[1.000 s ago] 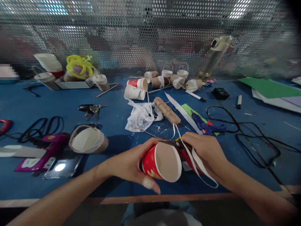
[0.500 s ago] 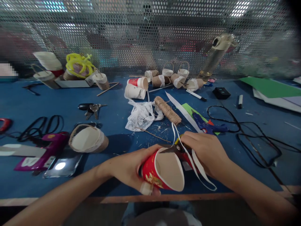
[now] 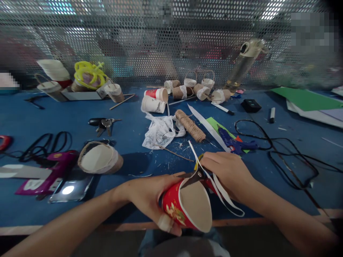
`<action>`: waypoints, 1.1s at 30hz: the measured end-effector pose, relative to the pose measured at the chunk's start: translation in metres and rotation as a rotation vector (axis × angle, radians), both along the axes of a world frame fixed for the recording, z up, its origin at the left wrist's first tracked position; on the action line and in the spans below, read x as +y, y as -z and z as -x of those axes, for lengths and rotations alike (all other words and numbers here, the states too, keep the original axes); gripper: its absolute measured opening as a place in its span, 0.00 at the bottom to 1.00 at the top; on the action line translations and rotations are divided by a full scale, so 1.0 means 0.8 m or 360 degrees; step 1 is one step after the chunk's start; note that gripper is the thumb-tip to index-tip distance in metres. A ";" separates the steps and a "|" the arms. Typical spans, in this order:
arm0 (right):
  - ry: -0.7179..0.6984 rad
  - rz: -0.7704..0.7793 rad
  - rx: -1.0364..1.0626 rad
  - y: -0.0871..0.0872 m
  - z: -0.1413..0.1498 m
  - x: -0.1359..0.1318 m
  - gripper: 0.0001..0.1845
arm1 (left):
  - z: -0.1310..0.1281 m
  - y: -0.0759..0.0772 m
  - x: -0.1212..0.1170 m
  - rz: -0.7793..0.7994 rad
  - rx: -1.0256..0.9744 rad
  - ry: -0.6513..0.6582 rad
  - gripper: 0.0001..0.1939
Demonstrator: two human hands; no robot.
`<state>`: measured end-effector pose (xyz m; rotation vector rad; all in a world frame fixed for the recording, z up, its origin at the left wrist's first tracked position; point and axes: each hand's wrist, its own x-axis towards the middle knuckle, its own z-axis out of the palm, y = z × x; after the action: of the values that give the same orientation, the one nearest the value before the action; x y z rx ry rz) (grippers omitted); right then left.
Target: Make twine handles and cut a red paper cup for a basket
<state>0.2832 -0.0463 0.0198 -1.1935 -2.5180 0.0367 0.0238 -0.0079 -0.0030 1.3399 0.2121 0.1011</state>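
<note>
My left hand (image 3: 158, 200) is wrapped round a red paper cup (image 3: 175, 207) with a gold pattern, its mouth tilted toward me and to the right. In my right hand (image 3: 225, 171) are scissors (image 3: 198, 175) with yellow and red handles. Their dark blades stand apart at the cup's upper rim, one of them inside the cup. A narrow white strip of the rim (image 3: 225, 198) hangs in a loop beside my right hand, its thin end rising above the scissors. A bandage covers part of one left finger (image 3: 165, 223).
Beyond the hands lie a twine roll (image 3: 190, 125), white lace (image 3: 159, 132) and a blue glue gun (image 3: 235, 141) with a black cord. At left are a twine-wrapped cup (image 3: 100, 157), a purple glue gun (image 3: 60, 167), a lit phone (image 3: 72, 187) and keys (image 3: 105, 123). Small cup baskets (image 3: 183, 92) stand behind.
The scissor blades have opened wider at the rim. The cup has moved slightly down, and the cut strip has shifted left, its upper end now pointing up.
</note>
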 end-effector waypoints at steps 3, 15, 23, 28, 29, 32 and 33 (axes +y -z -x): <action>0.0000 -0.0044 0.0045 0.002 0.002 0.001 0.09 | -0.002 -0.003 -0.003 0.0146 -0.0033 0.0015 0.39; -0.0120 -0.0157 0.0091 0.004 0.006 0.002 0.10 | -0.009 -0.003 -0.005 0.0010 -0.0227 0.0058 0.40; -0.0074 -0.0217 0.0147 0.004 0.006 -0.001 0.10 | -0.003 -0.008 0.006 0.0075 -0.0213 0.0177 0.43; 0.0295 -0.0182 0.0073 0.007 -0.003 -0.006 0.09 | 0.013 -0.014 0.015 -0.0472 -0.0127 -0.0381 0.51; 0.0361 -0.0185 0.0044 0.007 -0.005 -0.006 0.09 | 0.015 -0.014 0.014 -0.0587 -0.0061 -0.0504 0.50; 0.0385 -0.0171 -0.0014 0.006 -0.007 -0.004 0.11 | 0.016 -0.011 0.009 -0.0742 0.0088 -0.0590 0.44; 0.0340 -0.0173 -0.0020 0.005 -0.007 -0.003 0.12 | 0.015 -0.010 0.008 -0.0758 0.0081 -0.0538 0.43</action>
<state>0.2890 -0.0484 0.0161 -1.4127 -2.3557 -0.1591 0.0121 -0.0015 0.0052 1.7710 0.4789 0.4231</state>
